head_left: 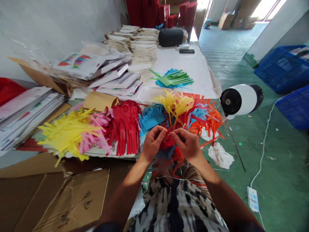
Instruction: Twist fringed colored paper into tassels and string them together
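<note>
At the table's front edge, my left hand (154, 141) and my right hand (187, 143) are close together, fingers pinched on a red paper tassel (167, 142). The part right at the fingertips is small and partly hidden. Blue and orange strips hang below it over my lap. Just left of my hands lie blue fringed paper (152, 116) and red fringed paper (126, 129). Further left are pink fringed paper (96, 129) and yellow fringed paper (69, 132). Beyond my hands sits a yellow tassel bunch (178, 103), with orange fringed paper (209, 117) to the right.
Green fringed paper (175, 79) lies over blue strips further back. Stacked packets (116, 77) and bundled cream pieces (142, 48) fill the left and back. A black case (171, 37) stands behind a phone (187, 51). A fan (242, 100) and a power strip (252, 198) are at right.
</note>
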{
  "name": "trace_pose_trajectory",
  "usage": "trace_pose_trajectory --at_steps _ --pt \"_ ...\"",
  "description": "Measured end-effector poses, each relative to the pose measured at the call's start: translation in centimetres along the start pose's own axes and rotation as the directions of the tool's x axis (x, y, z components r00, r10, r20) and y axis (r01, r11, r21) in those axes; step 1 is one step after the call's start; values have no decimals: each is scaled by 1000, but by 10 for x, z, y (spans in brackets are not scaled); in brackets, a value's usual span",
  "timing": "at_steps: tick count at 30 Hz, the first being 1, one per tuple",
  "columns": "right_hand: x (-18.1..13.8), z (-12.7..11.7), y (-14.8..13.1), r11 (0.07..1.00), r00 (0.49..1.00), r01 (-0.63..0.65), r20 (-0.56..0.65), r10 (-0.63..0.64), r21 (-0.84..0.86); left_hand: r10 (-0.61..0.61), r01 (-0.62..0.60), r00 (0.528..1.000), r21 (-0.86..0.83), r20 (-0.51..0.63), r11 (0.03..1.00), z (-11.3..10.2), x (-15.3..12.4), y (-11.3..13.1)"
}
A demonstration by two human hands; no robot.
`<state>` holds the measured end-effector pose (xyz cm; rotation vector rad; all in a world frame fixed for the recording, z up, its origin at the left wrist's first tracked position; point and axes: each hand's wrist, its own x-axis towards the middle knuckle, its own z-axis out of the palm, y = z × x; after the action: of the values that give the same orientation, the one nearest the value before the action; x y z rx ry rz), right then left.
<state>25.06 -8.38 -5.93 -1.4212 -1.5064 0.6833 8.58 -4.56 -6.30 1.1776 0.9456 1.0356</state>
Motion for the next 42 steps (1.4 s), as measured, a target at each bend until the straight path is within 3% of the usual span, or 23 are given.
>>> trace_pose_trajectory --at_steps 10,14,18,20,24,28,30,33,37,40,42 --pt "0 -1 2 1000 1000 11 16 -10 -11 80 -82 996 75 26 994 -1 1 -1" --pt "-2 -1 1 1000 999 -1 46 0 19 188 -174 981 205 -52 963 1 -1 1" --pt "0 0 1 950 990 -118 109 90 289 320 -274 945 379 -65 884 2 -4 1" --pt "2 -1 0 904 983 -169 139 123 392 383 -337 924 467 -4 818 2 -4 1" --pt "6 -3 3 885 984 -168 134 121 434 478 -454 869 586 126 671 3 1 4" --pt "9 -10 9 875 984 -159 7 176 458 377 -399 910 604 170 690 3 4 8" --pt "10 -16 11 869 977 -149 -69 204 473 332 -416 909 612 252 673 4 4 8" --pt "11 -24 11 824 965 -113 -137 224 555 268 -478 877 668 398 570 8 1 3" --pt "6 -32 13 737 943 -125 -150 295 664 171 -469 882 784 439 406 18 -2 -4" --pt "-1 -41 23 780 921 -146 -204 332 609 87 -474 877 818 473 325 16 4 4" --pt "-5 -46 31 835 916 -144 -247 315 531 93 -465 884 843 458 269 9 15 15"
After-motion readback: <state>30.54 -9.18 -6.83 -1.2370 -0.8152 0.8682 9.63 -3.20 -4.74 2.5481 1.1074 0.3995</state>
